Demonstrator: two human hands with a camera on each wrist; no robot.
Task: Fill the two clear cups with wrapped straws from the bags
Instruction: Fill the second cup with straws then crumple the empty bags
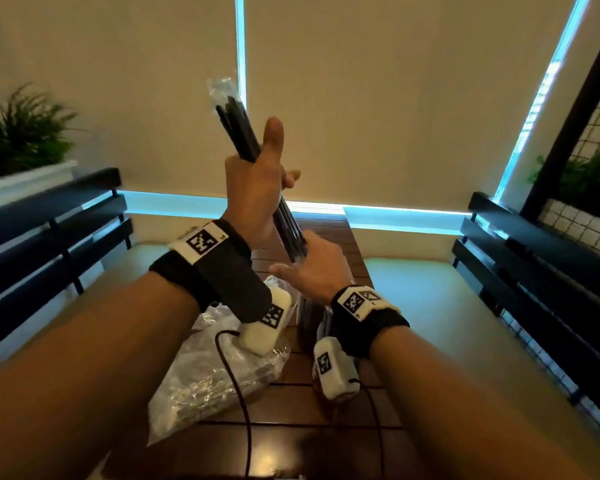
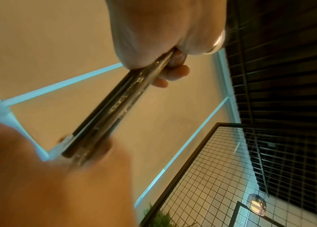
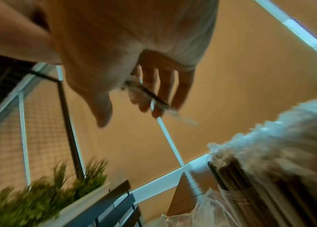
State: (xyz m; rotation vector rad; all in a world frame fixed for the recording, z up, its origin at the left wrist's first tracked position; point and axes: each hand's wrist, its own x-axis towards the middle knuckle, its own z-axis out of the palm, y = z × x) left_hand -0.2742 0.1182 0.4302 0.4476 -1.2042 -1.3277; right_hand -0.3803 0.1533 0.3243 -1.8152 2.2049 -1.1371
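The left hand (image 1: pixel 253 188) grips a bundle of wrapped black straws (image 1: pixel 236 123) mid-length, fingers curled around it, raised above the far end of the counter (image 1: pixel 326 403). The right hand (image 1: pixel 314 268) has loosely spread fingers touching the bundle's lower end. A crinkled clear bag (image 1: pixel 205 375) lies at the counter's left edge, below the wrists.

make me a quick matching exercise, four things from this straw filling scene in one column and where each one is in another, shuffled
Things:
1. bundle of black wrapped straws
2. crinkled clear plastic bag
3. green leafy plant in a white planter
4. black wire grid panel

Places:
A. far right of the head view
B. gripped in the left hand
C. far left, behind a dark bench back
D. lying on the brown wooden table

Pairs: 1-B, 2-D, 3-C, 4-A
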